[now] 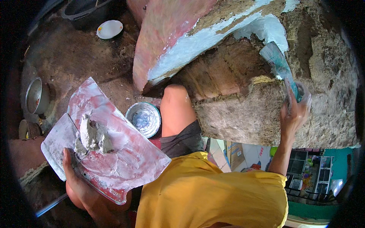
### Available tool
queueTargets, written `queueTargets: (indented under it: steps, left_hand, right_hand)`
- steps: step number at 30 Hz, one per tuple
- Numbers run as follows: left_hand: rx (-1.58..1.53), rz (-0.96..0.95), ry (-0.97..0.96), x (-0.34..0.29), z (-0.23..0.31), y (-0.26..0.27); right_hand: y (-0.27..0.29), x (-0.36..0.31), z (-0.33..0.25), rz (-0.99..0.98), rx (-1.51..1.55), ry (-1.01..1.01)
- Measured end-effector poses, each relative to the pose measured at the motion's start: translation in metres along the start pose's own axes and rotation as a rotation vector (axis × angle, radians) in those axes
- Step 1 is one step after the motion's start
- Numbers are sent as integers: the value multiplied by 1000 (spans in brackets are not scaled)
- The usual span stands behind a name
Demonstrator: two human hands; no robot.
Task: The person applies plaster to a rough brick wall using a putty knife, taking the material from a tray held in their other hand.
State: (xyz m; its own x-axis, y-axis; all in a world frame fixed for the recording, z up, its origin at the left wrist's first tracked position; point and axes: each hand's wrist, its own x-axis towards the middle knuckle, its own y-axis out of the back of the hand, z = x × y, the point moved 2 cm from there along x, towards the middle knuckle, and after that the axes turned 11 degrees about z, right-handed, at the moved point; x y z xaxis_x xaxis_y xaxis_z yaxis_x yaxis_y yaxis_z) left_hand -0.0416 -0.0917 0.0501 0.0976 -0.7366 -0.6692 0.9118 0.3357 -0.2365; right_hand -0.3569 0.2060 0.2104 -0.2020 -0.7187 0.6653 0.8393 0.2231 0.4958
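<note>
My left hand [74, 178] grips the flat red plaster-smeared board [114, 152] carrying 1 soft grey mortar lump [91, 135]; my right hand [294, 112] clasps the stiff teal-bladed trowel [279, 62], probably slippery, best held by its handle.

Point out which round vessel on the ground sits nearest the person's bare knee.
The blue-and-white bowl, right beside the knee; the white plate and metal pot lie farther off.

White plate [109, 29] on dirt floor [72, 60] beside dark tub [85, 11]. Metal pot [36, 95] at left, smaller pot [27, 129] below it. Blue-white bowl [143, 119] beside knee.
</note>
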Motion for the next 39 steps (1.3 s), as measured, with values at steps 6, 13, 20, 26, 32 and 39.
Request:
queueTargets:
  steps: [6, 13, 20, 26, 32, 39]
  left_hand:
    - [36, 79, 3, 1, 1, 7]
    - [95, 52, -141, 14, 0, 17]
    - [96, 177, -184, 6, 1, 8]
    - [129, 129, -294, 14, 0, 27]
    - [42, 94, -103, 9, 1, 25]
    - [20, 111, -86, 7, 0, 27]
  right_hand:
    - [-4, 17, -4, 10, -20, 80]
    - [3, 30, -5, -50, -131, 118]
    - [3, 29, -11, -110, -159, 90]
    - [3, 30, -15, -122, -222, 93]
    - [3, 29, -20, -114, -204, 81]
    - [1, 21, -20, -126, -180, 32]
